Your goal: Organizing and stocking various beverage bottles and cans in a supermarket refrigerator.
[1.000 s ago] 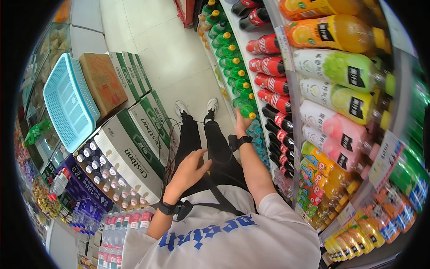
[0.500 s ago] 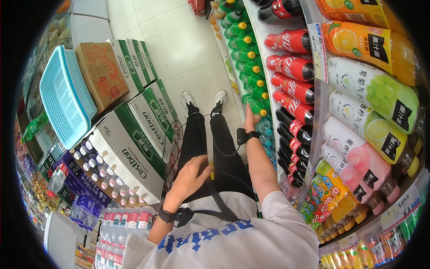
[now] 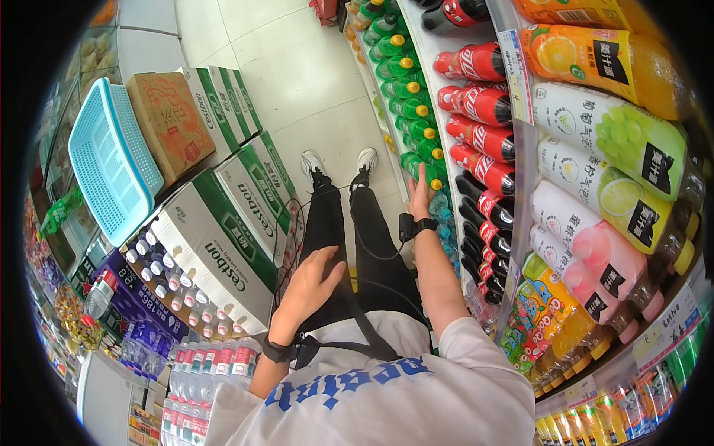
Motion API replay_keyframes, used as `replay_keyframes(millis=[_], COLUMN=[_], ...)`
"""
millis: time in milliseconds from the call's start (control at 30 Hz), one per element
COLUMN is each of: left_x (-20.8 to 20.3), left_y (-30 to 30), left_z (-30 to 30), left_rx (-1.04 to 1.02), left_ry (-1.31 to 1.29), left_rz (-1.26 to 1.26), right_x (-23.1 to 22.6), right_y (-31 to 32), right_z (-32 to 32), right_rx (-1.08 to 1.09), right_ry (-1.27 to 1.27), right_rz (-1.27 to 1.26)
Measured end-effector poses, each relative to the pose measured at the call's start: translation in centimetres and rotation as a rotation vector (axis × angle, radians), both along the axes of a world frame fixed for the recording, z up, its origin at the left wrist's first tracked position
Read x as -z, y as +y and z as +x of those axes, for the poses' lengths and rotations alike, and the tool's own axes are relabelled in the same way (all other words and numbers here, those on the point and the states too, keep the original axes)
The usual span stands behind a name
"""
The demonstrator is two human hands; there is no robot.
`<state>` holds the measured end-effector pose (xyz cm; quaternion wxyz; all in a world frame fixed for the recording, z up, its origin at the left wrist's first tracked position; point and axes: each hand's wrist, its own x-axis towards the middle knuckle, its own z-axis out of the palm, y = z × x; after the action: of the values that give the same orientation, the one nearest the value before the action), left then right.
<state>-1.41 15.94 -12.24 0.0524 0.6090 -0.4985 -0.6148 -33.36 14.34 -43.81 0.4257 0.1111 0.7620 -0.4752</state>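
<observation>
My left hand (image 3: 314,284) hovers in front of my thighs, its fingers loosely spread and nothing in it. On the right, my right hand (image 3: 419,195) reaches to the shelf with its fingers stretched out. It is beside the nearest green bottle with a yellow cap (image 3: 418,169), at the close end of a row of such green bottles (image 3: 413,109). Whether the fingertips touch that bottle is hard to tell. Clear bluish bottles (image 3: 444,223) lie just under this hand, partly hidden by the wrist.
Red-labelled cola bottles (image 3: 482,104) and large juice bottles (image 3: 587,67) fill the right shelves. White-and-green cartons (image 3: 216,249), a brown carton (image 3: 167,123) and a blue plastic basket (image 3: 111,160) stand to the left. Pale floor tiles (image 3: 290,82) run between.
My left hand has lifted slightly and its fingers have spread more. The right hand has shifted a little to the right and down, its fingers pointing straighter ahead. The shelves slid slightly left in view.
</observation>
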Motion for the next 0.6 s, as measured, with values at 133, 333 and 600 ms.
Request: replay_keyframes(millis=[133, 333, 600], left_x=[-0.3, -0.8, -1.8], left_y=[0.1, 0.4, 1.2], left_z=[0.0, 0.3, 1.2], left_rx=[-0.001, -0.010, -0.104], left_ry=[-0.004, 0.000, 0.000], left_rz=[-0.004, -0.010, 0.024], right_x=[-1.1, -0.1, 0.5], right_y=[-0.1, 0.5, 0.7], right_z=[0.2, -1.3, -1.2], right_rx=[-0.012, -0.028, -0.157], right_ry=[0.044, 0.003, -0.139], right_rz=[-0.065, -0.085, -0.056])
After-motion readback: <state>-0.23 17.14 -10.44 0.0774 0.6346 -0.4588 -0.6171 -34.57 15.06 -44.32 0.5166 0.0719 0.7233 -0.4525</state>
